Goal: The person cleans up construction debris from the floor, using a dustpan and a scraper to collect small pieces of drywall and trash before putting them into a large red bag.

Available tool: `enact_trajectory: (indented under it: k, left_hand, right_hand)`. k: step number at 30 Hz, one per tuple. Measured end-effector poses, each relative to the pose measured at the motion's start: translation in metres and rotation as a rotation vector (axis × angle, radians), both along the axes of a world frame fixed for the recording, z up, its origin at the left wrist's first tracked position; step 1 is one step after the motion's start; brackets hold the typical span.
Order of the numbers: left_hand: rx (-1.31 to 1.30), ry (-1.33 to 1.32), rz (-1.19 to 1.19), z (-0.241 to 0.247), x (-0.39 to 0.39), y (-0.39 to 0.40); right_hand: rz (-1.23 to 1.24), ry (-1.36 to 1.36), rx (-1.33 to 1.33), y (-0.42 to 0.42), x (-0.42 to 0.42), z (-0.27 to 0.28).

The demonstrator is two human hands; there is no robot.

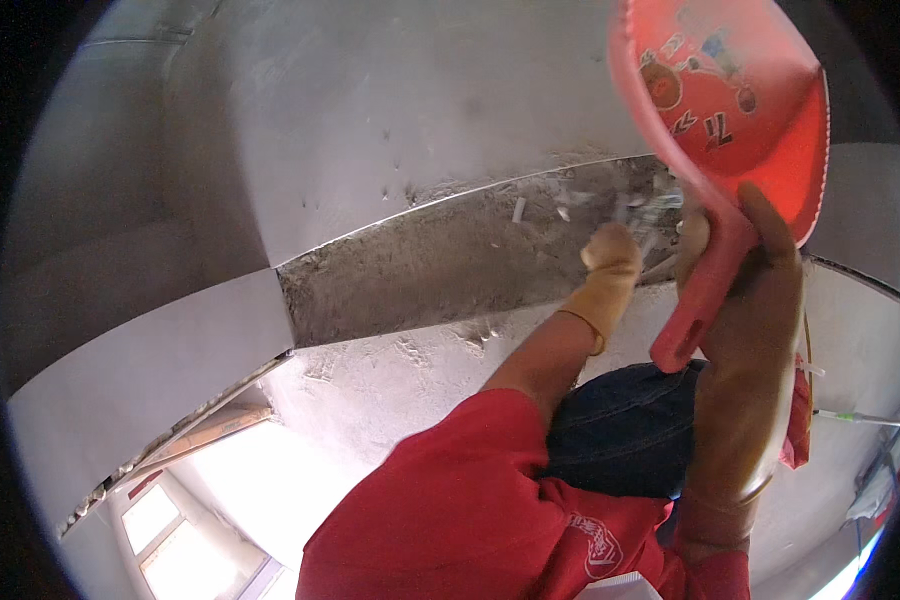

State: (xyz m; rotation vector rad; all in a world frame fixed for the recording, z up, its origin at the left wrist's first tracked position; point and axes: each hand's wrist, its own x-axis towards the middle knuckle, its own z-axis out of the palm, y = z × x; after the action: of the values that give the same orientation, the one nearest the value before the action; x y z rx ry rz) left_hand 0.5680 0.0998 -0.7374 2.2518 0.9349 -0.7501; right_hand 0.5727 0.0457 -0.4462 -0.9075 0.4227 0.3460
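Note:
My right hand point(757, 300), in a tan glove, grips the handle of a red plastic dustpan point(750, 150) with printed pictures. The pan is raised, close to the camera. My left hand point(613, 251), in a yellowish glove, is closed like a fist over a sunken strip of rough grey concrete point(420, 262). Loose debris point(652, 214) lies around that hand, including pale slivers and chips. Motion blur hides whether the left hand holds anything. Part of the debris is behind the dustpan and the right hand.
Large smooth grey slabs point(420, 97) border the strip along a straight edge. On its other side is a rough whitish surface point(375, 397). My jeans point(630, 427) are below my hands. A bright window point(187, 547) shows at lower left, and a thin rod point(862, 418) at right.

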Motion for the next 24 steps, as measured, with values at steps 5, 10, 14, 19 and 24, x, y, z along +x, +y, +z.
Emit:
enact_trajectory:
  k: [5, 10, 14, 19, 24]
  left_hand:
    - [-0.020, -0.156, -0.213, 0.011, -0.005, -0.004]
    - [0.392, -0.142, -0.265, 0.052, -0.072, 0.164]
    - [0.625, -0.137, -0.002, 0.029, -0.095, 0.335]
    - [0.426, 0.048, 0.203, -0.013, -0.043, 0.346]
    - [0.390, -0.182, -0.422, 0.027, 0.021, 0.165]
  right_hand:
    - [0.084, 0.056, 0.120, -0.019, 0.006, -0.038]
    - [-0.034, 0.272, 0.318, -0.031, 0.030, -0.056]
    - [-0.046, 0.170, 0.261, -0.034, 0.037, -0.060]
    - [0.077, 0.111, 0.350, -0.007, 0.035, -0.043]
    - [0.069, 0.082, 0.380, -0.018, 0.039, -0.054]
